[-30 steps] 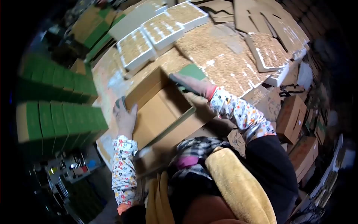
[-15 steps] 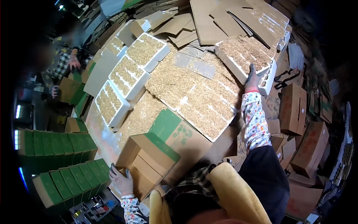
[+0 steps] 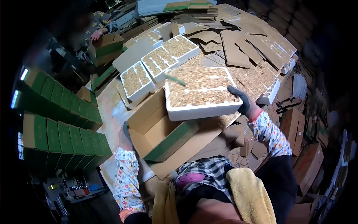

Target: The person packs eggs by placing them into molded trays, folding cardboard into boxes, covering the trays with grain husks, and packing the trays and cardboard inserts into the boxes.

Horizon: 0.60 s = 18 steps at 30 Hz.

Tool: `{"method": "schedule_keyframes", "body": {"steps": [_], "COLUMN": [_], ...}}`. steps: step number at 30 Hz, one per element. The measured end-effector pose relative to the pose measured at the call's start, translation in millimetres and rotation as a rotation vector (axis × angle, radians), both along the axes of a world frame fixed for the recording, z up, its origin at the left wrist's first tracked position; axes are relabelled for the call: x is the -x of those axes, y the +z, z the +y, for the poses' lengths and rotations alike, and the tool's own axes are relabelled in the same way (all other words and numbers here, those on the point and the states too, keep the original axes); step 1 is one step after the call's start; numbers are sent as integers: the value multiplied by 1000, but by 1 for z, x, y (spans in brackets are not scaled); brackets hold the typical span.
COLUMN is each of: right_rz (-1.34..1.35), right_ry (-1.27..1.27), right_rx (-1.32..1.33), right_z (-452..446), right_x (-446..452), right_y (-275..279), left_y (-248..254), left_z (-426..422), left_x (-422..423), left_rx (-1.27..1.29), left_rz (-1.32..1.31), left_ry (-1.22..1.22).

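My right hand, in a grey-palmed glove, grips the right end of a white foam tray filled with brown, husk-like flakes. A small green strip lies on the flakes, blurred. The tray is held up, slightly tilted, above the back right of an open cardboard box with a green side. My left hand, also gloved, is closed on the left edge of that box; its fingers are partly hidden. The box's visible inside holds nothing.
Several filled white foam trays stand on the table behind. Flat cardboard pieces lie at the back. Rows of green boxes stand at left. Another person's hand rests on a box. Brown cartons lie at right.
My right hand has brought the foam tray from the right side of the table leftward, toward the box. My left hand has shifted along the box, which now sits turned and farther up the table.
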State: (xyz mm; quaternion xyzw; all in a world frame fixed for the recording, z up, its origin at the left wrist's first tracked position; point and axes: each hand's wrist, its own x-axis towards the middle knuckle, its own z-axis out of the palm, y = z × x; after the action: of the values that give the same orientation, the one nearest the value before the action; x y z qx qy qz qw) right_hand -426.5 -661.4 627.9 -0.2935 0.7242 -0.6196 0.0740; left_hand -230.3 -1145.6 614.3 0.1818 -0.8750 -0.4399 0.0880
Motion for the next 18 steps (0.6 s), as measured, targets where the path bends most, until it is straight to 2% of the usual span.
{"method": "schedule_keyframes", "body": {"steps": [1, 2, 4, 5, 7, 10, 11, 12, 13, 14, 15, 17, 18], "right_rz": [-96, -198, -226, -471, -398, -267, -198, -104, -1, 192, 200, 308, 422], "right_ry": [126, 245, 319, 293, 418, 305, 259, 247, 238, 158, 285, 284, 42], "right_rx": [21, 33, -119, -153, -154, -313, -397, -444, -485, -367, -281, -118, -368], "right_z": [-27, -55, -95, -122, -160, -185, -187, -182, -178, -175, -160, -147, -134], "right_x": [4, 8, 6, -5, -13, -39, -48, -57, -61, -60, -44, 32, 81], "right_y": [29, 59, 83, 110, 91, 27, 7, 5, 5, -2, 29, 3, -20], "left_y": [0, -5, -18, -23, -26, -14, -10, -11, -15, -19, -47, -21, -12], "left_z": [9, 23, 44, 49, 43, 16, 10, 7, 9, 11, -9, 9, 19], "left_x": [-2, -13, -33, -41, -41, -16, -5, 4, 3, 2, -1, 8, 11], "left_rx": [156, 169, 35, -81, -330, -742, -793, -733, -365, 18, -44, -74, -152], "left_rz": [-24, -10, 33, 64, 117, 121, 88, 70, 86, 86, -11, -44, -93], "left_ry": [18, 68, 173, 218, 274, 272, 263, 259, 232, 261, 393, 336, 403]}}
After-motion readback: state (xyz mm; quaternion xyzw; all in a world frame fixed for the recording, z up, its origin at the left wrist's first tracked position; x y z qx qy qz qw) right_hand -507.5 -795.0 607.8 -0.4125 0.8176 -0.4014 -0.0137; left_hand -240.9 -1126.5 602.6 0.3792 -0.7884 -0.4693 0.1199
